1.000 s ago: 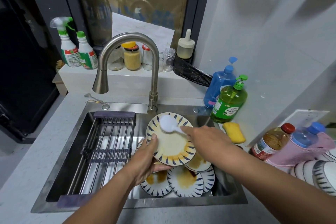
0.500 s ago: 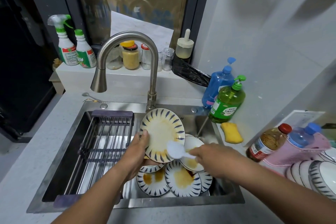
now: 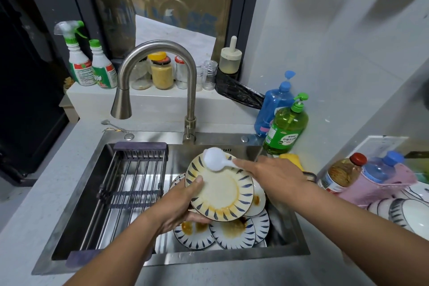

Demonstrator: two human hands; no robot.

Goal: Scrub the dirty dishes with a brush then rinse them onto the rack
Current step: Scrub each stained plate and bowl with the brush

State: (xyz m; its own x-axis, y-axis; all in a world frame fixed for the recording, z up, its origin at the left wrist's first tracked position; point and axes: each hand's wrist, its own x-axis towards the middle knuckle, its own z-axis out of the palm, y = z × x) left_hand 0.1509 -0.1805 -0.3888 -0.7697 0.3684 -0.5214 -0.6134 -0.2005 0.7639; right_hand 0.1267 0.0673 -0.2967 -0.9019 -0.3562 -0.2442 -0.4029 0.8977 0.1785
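My left hand [image 3: 183,204] grips a cream plate [image 3: 220,190] with blue rim strokes and brown smears, held tilted over the sink [image 3: 81,183]. My right hand [image 3: 274,175] holds a white round brush [image 3: 214,159] whose head presses on the plate's upper left rim. Below the held plate, several dirty plates [image 3: 232,232] with brown stains lie stacked in the sink's right half. A dark wire rack [image 3: 130,183] spans the sink's left half and carries nothing.
A steel faucet [image 3: 160,72] arches over the sink, with no water running. Green soap bottle [image 3: 287,125] and blue bottle [image 3: 276,100] stand at the right, with a yellow sponge [image 3: 292,159] behind my right hand. Bowls [image 3: 408,212] sit far right, spray bottles [image 3: 90,62] on the ledge.
The brush went from the plate's lower right edge up to its top left rim. The plate has tipped flatter and shifted right, and its middle looks cleaner.
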